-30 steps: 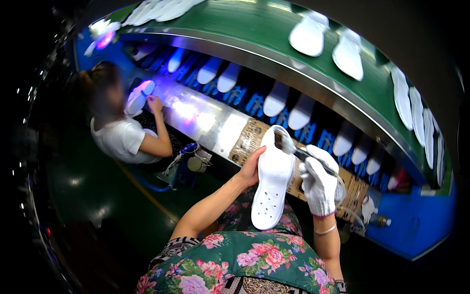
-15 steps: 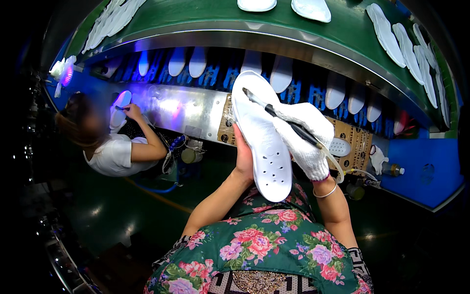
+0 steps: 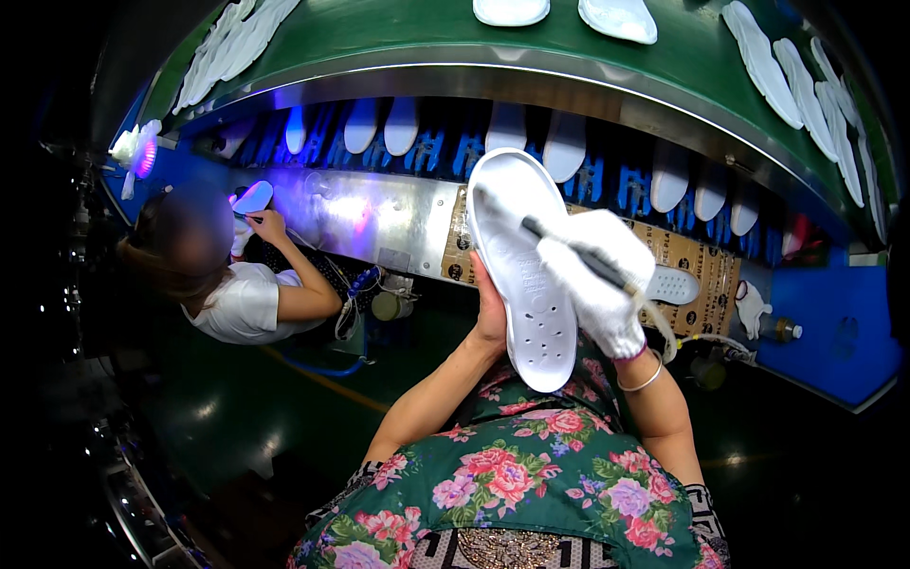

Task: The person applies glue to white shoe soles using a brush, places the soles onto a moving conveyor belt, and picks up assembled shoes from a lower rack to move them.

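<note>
My bare left hand (image 3: 490, 308) grips a white shoe sole (image 3: 537, 284) by its left edge, holding it up lengthwise in front of me. Holes dot its lower end, and a raised rim runs round its hollow face. In my white-gloved right hand (image 3: 607, 275) is a black-handled brush (image 3: 595, 263) with a pale hose (image 3: 661, 327) trailing from its rear end. The brush tip is over the upper part of the sole and smeared by motion, so I cannot tell whether it touches. Most of my left fingers are hidden behind the sole.
White soles (image 3: 566, 147) stand in blue clamps along the rack ahead; more lie on the green conveyor (image 3: 427, 57) above. A perforated sole (image 3: 673, 284) lies on brown cardboard (image 3: 718, 284), near a glove (image 3: 752, 308) and a bottle (image 3: 785, 329). At left, a co-worker (image 3: 237, 294) handles another sole.
The brush has shifted and blurred over the sole's upper part, and the sole has turned slightly more upright. The surroundings sit a little further right. The co-worker's sole has changed its tilt.
</note>
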`<control>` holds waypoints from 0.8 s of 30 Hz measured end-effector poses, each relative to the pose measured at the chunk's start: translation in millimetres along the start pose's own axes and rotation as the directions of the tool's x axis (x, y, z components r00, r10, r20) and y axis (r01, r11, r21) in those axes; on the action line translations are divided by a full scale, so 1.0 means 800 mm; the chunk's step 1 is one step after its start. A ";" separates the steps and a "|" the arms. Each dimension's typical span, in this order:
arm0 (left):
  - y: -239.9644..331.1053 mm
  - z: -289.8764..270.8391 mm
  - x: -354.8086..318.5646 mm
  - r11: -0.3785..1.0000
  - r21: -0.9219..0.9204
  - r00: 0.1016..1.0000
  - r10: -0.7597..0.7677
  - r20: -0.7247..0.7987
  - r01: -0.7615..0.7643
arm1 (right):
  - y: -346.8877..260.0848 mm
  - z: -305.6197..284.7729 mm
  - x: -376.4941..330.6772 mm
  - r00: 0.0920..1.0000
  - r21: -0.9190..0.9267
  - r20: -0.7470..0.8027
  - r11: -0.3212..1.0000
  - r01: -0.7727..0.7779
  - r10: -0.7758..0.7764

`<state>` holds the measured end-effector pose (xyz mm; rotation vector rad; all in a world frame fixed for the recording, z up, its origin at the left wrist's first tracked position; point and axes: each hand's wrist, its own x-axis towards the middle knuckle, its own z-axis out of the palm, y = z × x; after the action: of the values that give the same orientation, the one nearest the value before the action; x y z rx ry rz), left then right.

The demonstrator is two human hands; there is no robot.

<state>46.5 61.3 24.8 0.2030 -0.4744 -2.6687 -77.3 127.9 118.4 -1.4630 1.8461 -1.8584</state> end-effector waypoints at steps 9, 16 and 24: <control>0.025 -0.003 0.000 0.968 0.249 0.972 0.034 -0.233 0.026 | -0.007 0.012 0.001 0.965 0.023 0.238 0.994 0.111 -0.113; 0.039 -0.012 0.011 0.946 0.324 0.961 0.085 -0.263 0.005 | 0.011 0.026 -0.013 0.950 -0.137 0.253 0.966 0.220 -0.181; 0.050 -0.017 0.023 0.927 0.350 0.930 0.239 -0.279 -0.133 | 0.018 0.019 -0.010 0.987 -0.048 0.143 0.996 0.075 -0.067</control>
<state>47.9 15.7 25.3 0.6410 -0.7840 -2.2954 -70.3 119.7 98.6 -1.6524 1.8126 -1.6985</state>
